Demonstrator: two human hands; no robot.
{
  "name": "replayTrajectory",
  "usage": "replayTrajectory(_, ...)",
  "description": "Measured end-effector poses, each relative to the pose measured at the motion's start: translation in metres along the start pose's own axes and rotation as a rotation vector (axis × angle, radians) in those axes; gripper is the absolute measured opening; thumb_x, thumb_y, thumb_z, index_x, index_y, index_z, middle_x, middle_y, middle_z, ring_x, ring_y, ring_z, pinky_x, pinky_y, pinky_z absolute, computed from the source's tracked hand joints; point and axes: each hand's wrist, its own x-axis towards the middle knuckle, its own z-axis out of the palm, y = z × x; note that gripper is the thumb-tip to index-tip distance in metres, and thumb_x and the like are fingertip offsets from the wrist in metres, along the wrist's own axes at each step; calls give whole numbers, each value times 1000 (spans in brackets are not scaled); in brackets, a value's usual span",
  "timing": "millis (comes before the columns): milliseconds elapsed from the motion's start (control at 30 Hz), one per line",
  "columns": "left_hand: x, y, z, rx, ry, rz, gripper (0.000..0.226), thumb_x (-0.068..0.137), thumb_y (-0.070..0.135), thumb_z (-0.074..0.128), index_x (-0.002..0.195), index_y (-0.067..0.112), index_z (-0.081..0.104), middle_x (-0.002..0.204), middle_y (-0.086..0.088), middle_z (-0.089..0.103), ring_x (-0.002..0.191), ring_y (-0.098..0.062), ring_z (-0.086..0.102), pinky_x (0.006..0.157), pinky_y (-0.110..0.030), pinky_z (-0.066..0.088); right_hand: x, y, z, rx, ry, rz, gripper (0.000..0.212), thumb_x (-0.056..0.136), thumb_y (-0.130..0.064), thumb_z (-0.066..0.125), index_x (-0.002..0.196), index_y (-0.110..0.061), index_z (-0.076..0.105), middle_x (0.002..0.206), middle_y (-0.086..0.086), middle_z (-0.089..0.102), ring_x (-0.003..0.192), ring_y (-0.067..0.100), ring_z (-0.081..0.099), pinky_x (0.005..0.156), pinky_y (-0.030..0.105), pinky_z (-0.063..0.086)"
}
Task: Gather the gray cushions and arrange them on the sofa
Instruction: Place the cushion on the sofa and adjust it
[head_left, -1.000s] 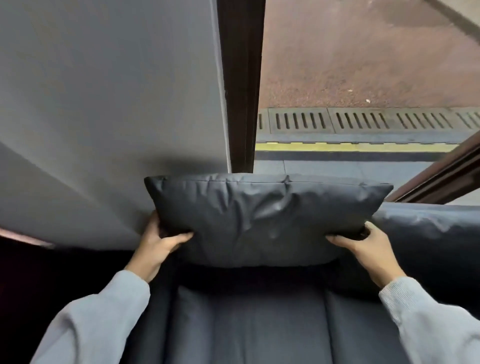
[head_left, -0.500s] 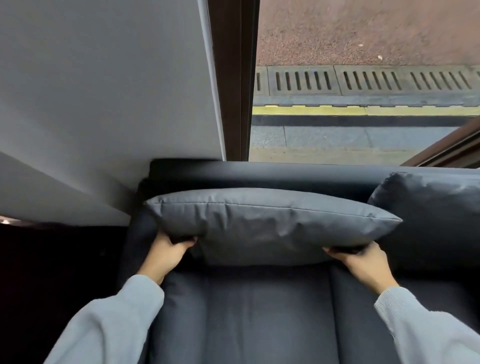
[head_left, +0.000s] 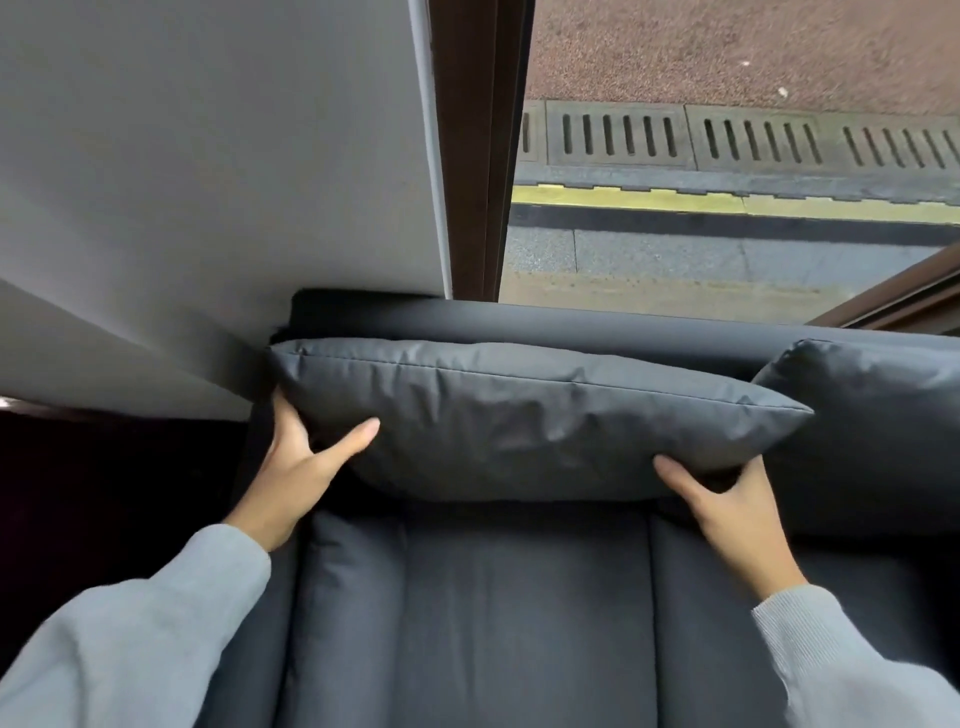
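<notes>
Gray cushion (head_left: 530, 421) held upright against the backrest of the dark sofa (head_left: 467, 613), at its left end beside the wall (head_left: 208, 182). Left hand (head_left: 296, 467) and right hand (head_left: 727, 509) each grip a lower corner (thumbs in front). A second cushion (head_left: 878, 431) leans just to the right.

Cushion (head_left: 519, 415) upright at the sofa's (head_left: 467, 623) left end, over the seat, before the backrest (head_left: 571, 325). Left hand (head_left: 298, 467) at its lower left corner, right hand (head_left: 727, 509) at its lower right. Second cushion (head_left: 878, 441) just right, touching the first. Wall (head_left: 208, 182) behind left; window frame (head_left: 475, 145) behind centre; drain grate (head_left: 727, 137) outside, beyond.
</notes>
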Motion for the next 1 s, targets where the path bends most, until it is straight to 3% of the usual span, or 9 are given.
replayTrajectory(100, 3, 12, -2, -28, 82, -21, 103, 62, 72, 85, 147, 56, 30, 151, 21, 50, 136, -10, 53, 111, -51, 44, -3, -6, 8, -17, 97, 13, 95, 55, -81, 81, 135, -36, 54, 124, -22, 65, 119, 3, 59, 102, 27, 42)
replayTrajectory(300, 15, 19, 16, -1, 135, -54, 91, 60, 79, 79, 138, 63, 35, 147, 12, 54, 134, -19, 54, 108, -51, 47, 14, -8, 22, -99, 81, 101, 110, 58, -81, 80, 148, -27, 47, 144, 0, 61, 136, 29, 52, 105, 34, 41)
replayTrajectory(367, 9, 11, 14, -5, 162, -51, 80, 62, 79, 79, 131, 68, 40, 144, 18, 56, 132, -17, 56, 106, -51, 49, 12, -7, 17, -133, 91, 100, 109, 56, -87, 76, 145, -28, 52, 141, -2, 63, 134, 29, 54, 101, 33, 41)
replayTrajectory(567, 11, 7, 12, -9, 178, -77, 90, 61, 79, 77, 140, 57, 41, 142, 15, 60, 131, -21, 57, 105, -54, 49, 7, -18, 15, -160, 62, 80, 97, 64, -81, 77, 142, -28, 55, 139, -2, 65, 133, 30, 55, 99, 33, 41)
replayTrajectory(733, 6, 5, 7, -12, 172, -65, 95, 57, 81, 79, 141, 56, 41, 141, 13, 61, 129, -20, 60, 103, -53, 51, 2, -14, 8, -192, 96, 76, 99, 53, -94, 71, 132, -36, 61, 113, -18, 66, 120, 21, 62, 88, 30, 44)
replayTrajectory(900, 23, 22, 22, 108, 184, -132, 108, 67, 72, 75, 156, 43, 22, 158, -4, 43, 143, -31, 43, 113, -53, 42, 24, -24, 27, -60, 37, 140, 116, 59, -77, 82, 152, -22, 41, 146, 1, 58, 136, 28, 52, 109, 34, 40)
replayTrajectory(967, 14, 29, 26, 227, 290, -19, 110, 79, 59, 76, 162, 27, 11, 164, -16, 30, 150, -35, 31, 122, -45, 26, 22, -30, 30, -17, 53, 118, 123, 61, -68, 87, 157, -16, 29, 153, 7, 49, 142, 28, 46, 116, 37, 35)
replayTrajectory(1000, 5, 33, 27, 321, 366, 121, 107, 85, 49, 75, 163, 20, 8, 165, -22, 22, 152, -37, 23, 123, -41, 20, 15, -31, 30, -41, 113, 62, 126, 64, -62, 88, 160, -17, 20, 158, 11, 40, 146, 28, 38, 120, 37, 30)
